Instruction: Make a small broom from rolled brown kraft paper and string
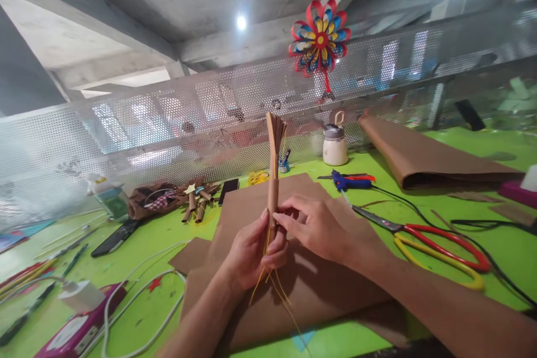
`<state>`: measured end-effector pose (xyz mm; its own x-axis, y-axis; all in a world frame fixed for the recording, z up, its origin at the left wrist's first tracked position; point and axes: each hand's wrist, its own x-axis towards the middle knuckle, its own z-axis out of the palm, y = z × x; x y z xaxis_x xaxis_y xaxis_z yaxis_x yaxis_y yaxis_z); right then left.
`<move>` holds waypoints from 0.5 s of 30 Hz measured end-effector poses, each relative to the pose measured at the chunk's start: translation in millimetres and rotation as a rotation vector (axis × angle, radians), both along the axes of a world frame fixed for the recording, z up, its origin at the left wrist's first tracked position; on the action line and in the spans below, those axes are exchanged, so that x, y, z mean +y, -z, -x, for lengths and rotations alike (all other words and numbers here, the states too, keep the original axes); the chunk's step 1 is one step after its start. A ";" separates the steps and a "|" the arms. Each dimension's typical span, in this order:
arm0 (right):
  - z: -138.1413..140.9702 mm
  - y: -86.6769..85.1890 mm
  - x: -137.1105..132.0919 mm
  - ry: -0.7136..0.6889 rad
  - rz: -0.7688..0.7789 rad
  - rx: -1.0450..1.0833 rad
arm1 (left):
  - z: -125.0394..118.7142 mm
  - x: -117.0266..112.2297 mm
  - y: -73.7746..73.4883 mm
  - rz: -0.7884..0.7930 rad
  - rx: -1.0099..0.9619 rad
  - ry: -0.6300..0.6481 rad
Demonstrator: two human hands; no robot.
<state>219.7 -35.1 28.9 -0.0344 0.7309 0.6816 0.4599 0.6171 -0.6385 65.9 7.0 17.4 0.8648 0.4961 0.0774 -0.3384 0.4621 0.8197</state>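
A narrow, upright bundle of pleated brown paper (273, 168) stands in front of me, its folds fanning slightly at the top. Around its lower part runs a band of brown paper, and yellow strings (280, 291) trail from the bottom end. My left hand (255, 249) is closed round the lower end, thumb against the front. With thumb and fingers, my right hand (312, 226) pinches the bundle's right side just above; its curled fingertips are partly hidden. Beneath both hands lie large sheets of brown paper (239, 212).
Scissors (444, 246) and a blue glue gun (350, 180) lie at right, near a folded brown sheet (436, 159) and a lidded jar (334, 148). At left are a phone (115, 238), small paper rolls (200, 210), a purple power strip (81, 324) and a white cable (138, 277).
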 end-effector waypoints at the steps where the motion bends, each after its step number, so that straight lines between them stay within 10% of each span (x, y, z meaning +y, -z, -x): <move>1: 0.5 -0.1 -1.1 -0.003 -0.003 -0.001 | -0.1 0.0 0.0 0.002 -0.003 0.000; 9: 1.0 1.3 -0.9 0.021 -0.015 0.052 | -2.3 0.7 2.9 -0.017 0.004 -0.010; 15: -1.2 1.9 1.9 0.052 0.063 0.140 | -8.8 -1.9 5.0 -0.333 0.151 -0.304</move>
